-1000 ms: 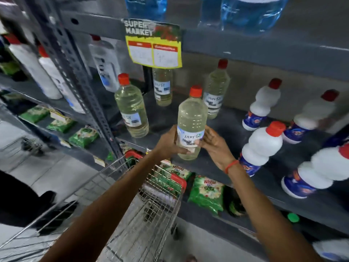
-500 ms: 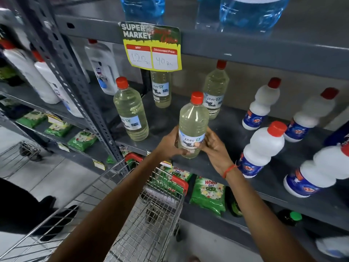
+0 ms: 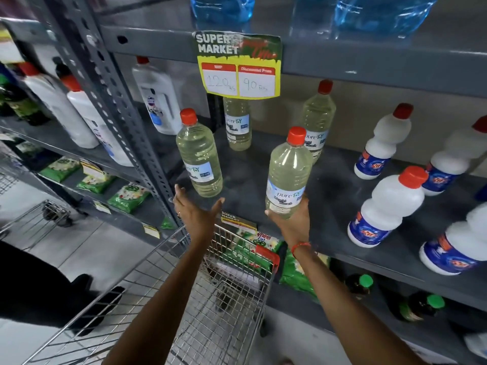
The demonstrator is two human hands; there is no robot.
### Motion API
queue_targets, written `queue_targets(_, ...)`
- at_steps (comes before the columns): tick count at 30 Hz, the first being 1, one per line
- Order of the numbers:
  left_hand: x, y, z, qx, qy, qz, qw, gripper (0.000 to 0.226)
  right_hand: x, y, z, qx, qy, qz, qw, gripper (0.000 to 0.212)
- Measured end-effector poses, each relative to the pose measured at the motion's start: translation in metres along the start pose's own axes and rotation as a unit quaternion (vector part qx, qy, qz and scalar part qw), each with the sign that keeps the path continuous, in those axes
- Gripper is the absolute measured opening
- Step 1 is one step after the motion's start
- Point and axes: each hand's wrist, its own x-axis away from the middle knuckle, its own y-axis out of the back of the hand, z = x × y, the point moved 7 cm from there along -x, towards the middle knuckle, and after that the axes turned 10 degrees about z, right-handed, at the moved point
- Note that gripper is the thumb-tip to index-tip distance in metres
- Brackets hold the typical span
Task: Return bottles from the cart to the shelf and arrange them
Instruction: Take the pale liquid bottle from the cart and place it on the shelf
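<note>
A clear bottle of pale yellow liquid with a red cap (image 3: 287,175) stands near the front edge of the grey shelf (image 3: 334,196), and my right hand (image 3: 292,225) wraps its base. My left hand (image 3: 196,210) is spread open just below and in front of a second yellow bottle (image 3: 199,159), not touching it. Two more of the same bottles (image 3: 237,125) (image 3: 317,119) stand further back. The wire cart (image 3: 210,299) sits below my arms; no bottles are visible in its basket.
White bottles with red caps and blue labels (image 3: 387,206) line the shelf's right side. A price tag (image 3: 238,67) hangs from the shelf above. Green packets (image 3: 126,196) fill the lower shelves. A perforated upright post (image 3: 110,101) stands at left.
My left hand has let go of the held bottle and moved left toward the other front bottle. My right hand alone keeps hold of the bottle.
</note>
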Motion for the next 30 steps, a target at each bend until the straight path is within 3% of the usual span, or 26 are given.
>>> queue_targets(4,-0.038,-0.011,0.007,-0.001,0.000,0.082,0.997,0.114,0.002,0.000,0.000,0.046,0.000,-0.027,0.999,0.083)
queue_targets(9,-0.056,-0.006,0.004,0.021,-0.002,0.098,0.995,0.091,0.003,0.002,-0.008,0.047,-0.021,-0.042,0.998,0.081)
queue_targets(17,-0.059,-0.004,0.002,0.031,-0.025,0.102,0.994,0.095,0.004,0.002,-0.007,0.036,-0.006,-0.051,0.998,0.071)
queue_targets(30,-0.057,-0.005,0.002,0.029,-0.034,0.111,0.993,0.093,0.005,0.005,-0.012,0.062,-0.014,-0.071,0.995,0.077)
